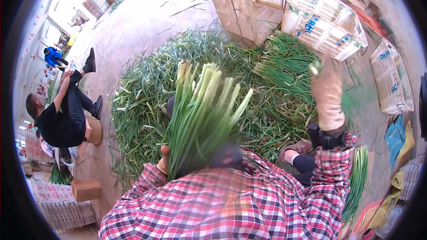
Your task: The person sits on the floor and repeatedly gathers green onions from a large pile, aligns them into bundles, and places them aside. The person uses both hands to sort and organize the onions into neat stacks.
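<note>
A thick bunch of green onions [203, 116] stands before my chest, pale stem ends up and green leaves down. My left hand [163, 161], in a tan glove, grips it low on its left side; most of the fingers are hidden behind the leaves. Out to the right, my gloved right hand [327, 96] is blurred by motion. A pale stem end [314, 69] shows at its fingers and a green blur [352, 101] on its other side, so it appears to hold green onion. Beneath both hands spreads a heap of loose green leaves [143, 106].
Sorted green onions [287, 63] lie beyond the heap, near white plastic crates [320, 23]. Another bundle [357, 180] lies by my right elbow. To the left, a person in black [61, 123] sits on a stool; a cardboard box [85, 190] rests nearby.
</note>
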Motion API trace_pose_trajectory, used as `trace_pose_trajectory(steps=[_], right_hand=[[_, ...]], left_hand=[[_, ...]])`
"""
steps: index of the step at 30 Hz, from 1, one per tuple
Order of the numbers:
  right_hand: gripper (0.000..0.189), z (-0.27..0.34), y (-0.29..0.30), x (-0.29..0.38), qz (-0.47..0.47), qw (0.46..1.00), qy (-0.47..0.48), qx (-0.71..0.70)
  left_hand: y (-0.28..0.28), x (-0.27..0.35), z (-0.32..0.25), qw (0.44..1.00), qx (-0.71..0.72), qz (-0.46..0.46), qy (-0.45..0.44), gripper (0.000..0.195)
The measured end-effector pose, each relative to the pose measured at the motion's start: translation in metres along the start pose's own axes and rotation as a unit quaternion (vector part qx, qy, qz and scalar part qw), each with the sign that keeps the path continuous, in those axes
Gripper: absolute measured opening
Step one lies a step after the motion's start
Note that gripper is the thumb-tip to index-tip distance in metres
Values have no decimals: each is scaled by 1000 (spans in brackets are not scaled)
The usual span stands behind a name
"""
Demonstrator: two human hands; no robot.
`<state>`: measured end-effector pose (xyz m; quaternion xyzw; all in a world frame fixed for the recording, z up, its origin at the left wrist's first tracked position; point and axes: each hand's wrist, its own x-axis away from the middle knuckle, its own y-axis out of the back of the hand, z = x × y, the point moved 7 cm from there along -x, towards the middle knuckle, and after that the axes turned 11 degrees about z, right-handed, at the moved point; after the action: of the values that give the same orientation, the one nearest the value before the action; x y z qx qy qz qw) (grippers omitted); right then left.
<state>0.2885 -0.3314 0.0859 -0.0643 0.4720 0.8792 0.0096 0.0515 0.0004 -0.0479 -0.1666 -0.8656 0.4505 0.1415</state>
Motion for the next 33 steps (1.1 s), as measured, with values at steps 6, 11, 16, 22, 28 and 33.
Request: trace_pose_trajectory(steps=[6,11,16,22,28,33], right_hand=[[28,57,-107,79,407,739,-81,-532],[17,80,-123,80,315,748,-78,-579],[23,67,-125,89,331,733,-71,-590],[25,38,-112,70,171,786,5,-595],[21,-32,-80,25,-109,857,41,-502],[18,-101,14,-10,-271,929,-32,-250]], left_hand=[[-1,1,0,1000,-1,-6,12,115],[-1,-7,-2,1000,1,-16,5,114],[4,-18,-5,999,24,8,-22,106],[8,-19,-1,998,-4,46,-43,101],[2,-13,2,995,-17,57,-79,112],[2,-3,1,994,-39,28,-94,103]])
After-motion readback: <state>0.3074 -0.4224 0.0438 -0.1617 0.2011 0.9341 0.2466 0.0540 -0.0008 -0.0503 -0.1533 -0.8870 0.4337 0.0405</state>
